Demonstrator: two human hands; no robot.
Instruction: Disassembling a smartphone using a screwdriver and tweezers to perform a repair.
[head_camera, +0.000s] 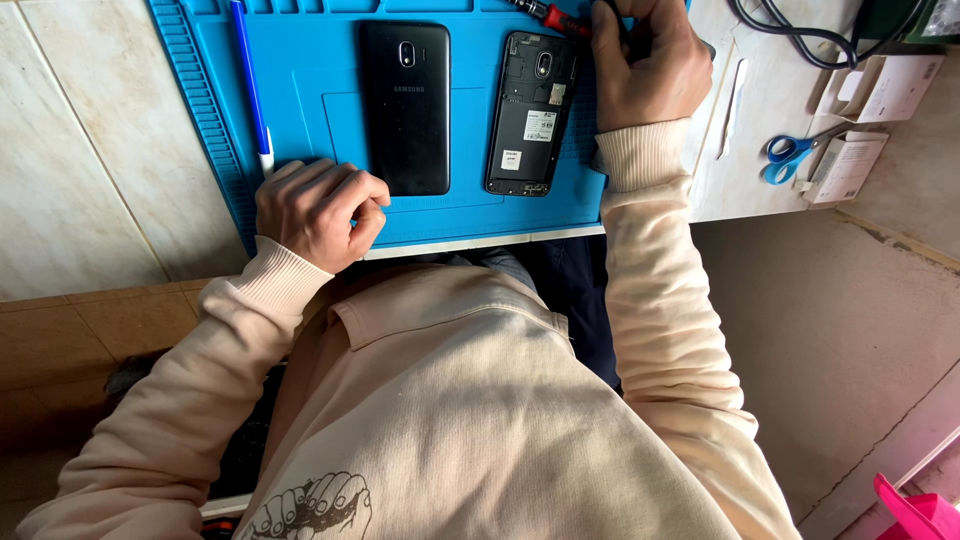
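A blue repair mat (300, 60) lies on the white desk. On it rests a black phone back cover (405, 105) and, to its right, a phone with its back removed (532, 110), insides showing. My left hand (318, 210) rests curled on the mat's near edge, beside the cover's lower corner, with nothing visible in it. My right hand (648, 65) is closed at the mat's upper right, just right of the opened phone, gripping a red-and-black screwdriver (555, 16) that points left above the phone.
A blue-and-white pen (250, 85) lies along the mat's left side. Right of the mat are a white pry tool (737, 95), blue-handled scissors (790, 155), two white boxes (850, 165) and a black cable (800, 35). A pink object (915, 510) is on the floor.
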